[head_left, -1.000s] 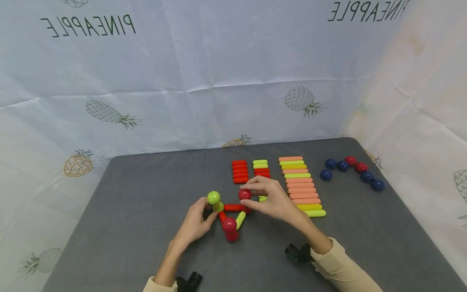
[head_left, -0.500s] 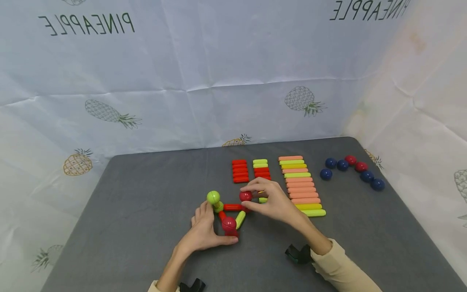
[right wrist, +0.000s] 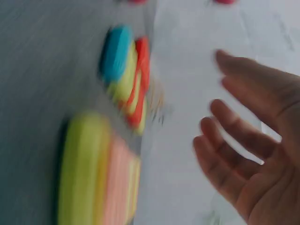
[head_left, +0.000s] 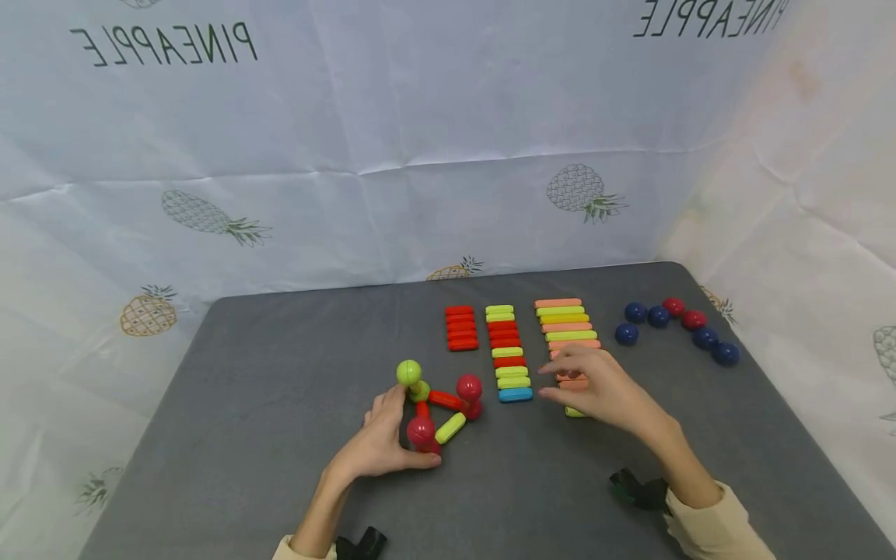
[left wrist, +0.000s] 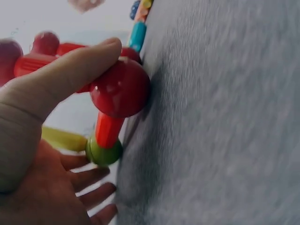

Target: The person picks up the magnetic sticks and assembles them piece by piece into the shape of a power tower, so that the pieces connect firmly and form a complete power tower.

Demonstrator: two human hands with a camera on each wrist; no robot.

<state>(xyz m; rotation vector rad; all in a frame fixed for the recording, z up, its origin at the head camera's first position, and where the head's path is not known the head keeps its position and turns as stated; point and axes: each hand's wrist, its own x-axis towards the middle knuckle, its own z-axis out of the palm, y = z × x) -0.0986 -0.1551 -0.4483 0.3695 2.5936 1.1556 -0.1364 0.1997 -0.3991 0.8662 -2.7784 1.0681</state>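
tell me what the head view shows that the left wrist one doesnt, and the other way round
Only the head view: the upper green ball, the row of five short red sticks, and the mirrored lettering on the cloth.

Only the left wrist view: the palm side of the left hand, with its fingers spread near the lower green ball.

Both: the left hand itself, the lower green ball, the red ball beside the thumb, and the blue stick.

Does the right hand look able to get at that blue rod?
Probably yes: the right hand, holding nothing, hovers near the blue rod, and nothing visible stands between them.
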